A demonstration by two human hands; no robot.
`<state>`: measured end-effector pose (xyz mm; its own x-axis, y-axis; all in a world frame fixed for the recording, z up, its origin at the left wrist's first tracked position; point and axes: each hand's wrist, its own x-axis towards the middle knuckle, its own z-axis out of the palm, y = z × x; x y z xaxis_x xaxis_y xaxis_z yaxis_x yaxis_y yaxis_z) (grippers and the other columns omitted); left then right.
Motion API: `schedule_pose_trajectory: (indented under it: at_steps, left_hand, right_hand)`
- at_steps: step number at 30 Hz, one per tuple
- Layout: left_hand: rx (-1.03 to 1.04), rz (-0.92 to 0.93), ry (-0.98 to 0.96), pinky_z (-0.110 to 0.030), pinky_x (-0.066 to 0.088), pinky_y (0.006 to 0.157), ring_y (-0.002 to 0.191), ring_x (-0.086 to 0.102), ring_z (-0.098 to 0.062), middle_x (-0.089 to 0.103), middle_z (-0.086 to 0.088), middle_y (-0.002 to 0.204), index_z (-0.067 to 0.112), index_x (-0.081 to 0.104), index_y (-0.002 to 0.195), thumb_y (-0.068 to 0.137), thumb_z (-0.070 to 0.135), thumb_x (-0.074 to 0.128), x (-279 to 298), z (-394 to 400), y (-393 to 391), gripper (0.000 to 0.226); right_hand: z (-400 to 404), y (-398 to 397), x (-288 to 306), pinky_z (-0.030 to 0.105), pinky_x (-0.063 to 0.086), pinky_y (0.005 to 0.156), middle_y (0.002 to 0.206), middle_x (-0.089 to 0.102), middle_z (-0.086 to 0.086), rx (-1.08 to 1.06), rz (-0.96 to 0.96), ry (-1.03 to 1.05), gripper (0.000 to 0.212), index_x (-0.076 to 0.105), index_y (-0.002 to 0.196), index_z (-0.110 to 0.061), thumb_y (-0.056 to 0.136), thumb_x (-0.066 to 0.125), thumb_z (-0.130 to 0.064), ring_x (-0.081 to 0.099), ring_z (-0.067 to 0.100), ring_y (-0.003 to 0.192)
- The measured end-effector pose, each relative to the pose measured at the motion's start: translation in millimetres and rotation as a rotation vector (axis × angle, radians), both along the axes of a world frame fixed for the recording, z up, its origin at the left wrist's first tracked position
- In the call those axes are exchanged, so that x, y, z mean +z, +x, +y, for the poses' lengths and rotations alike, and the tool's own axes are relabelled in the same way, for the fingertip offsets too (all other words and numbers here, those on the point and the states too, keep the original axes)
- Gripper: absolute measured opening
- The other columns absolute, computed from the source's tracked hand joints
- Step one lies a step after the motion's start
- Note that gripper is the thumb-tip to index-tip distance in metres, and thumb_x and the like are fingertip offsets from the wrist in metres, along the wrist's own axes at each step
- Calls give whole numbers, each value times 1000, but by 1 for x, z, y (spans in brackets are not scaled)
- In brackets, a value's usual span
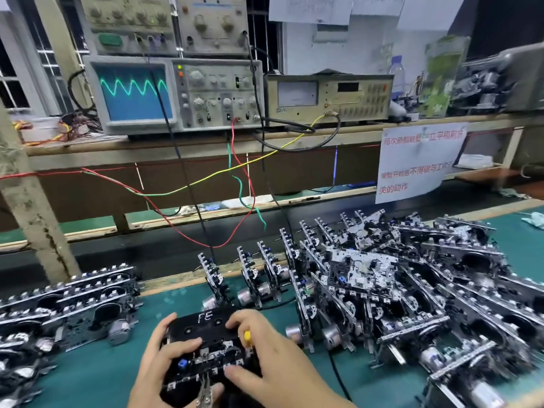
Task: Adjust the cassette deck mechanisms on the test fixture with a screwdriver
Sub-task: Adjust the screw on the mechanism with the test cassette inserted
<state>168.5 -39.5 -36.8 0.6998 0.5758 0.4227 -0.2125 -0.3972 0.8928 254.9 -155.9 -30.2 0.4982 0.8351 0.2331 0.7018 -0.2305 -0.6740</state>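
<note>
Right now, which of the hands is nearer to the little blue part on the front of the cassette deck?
Left. The left hand grips the cassette deck with its thumb just above the blue part. The right hand sits across the deck, holding the yellow-handled screwdriver.

We see one cassette deck mechanism point(206, 348) lying flat, near the bench's front edge, black, with a cassette point(203, 322) marked "FE" seated in its far half. It sits between the fingers of both hands: left-hand fingers wrap its left edge, right-hand fingers lie over its right side. A blue part point(182, 363) shows just right of the left fingertips. A clip point(205, 390) bites the near edge, between the two thumbs. The screwdriver point(248, 338) shows only a yellow handle, poking up between the right-hand fingers, touching the mechanism's right side. The tip is hidden.
</note>
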Motion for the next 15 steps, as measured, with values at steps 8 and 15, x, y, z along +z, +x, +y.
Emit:
schedule_pose_trajectory:
  at_steps: [8, 15]
  left_hand:
    - [-66, 139, -294, -35, 25, 114, 143, 33, -27, 41, -14, 153, 13, 65, 125, 61, 1, 86, 8, 44, -25, 69]
    - [173, 204, -367, -38, 25, 113, 136, 36, -19, 45, -10, 144, 40, 71, 71, 83, -20, 59, 29, 27, -9, 62]
  right_hand:
    - [-2, -1, -2, 21, 35, 64, 107, 46, -31, 13, 52, 38, 40, 30, 111, -57, 85, 61, -57, 47, -17, 76]
    - [-1, -2, 0, 25, 36, 68, 125, 47, -26, -4, 54, 52, 40, 24, 98, -65, 85, 60, -52, 47, -8, 79]
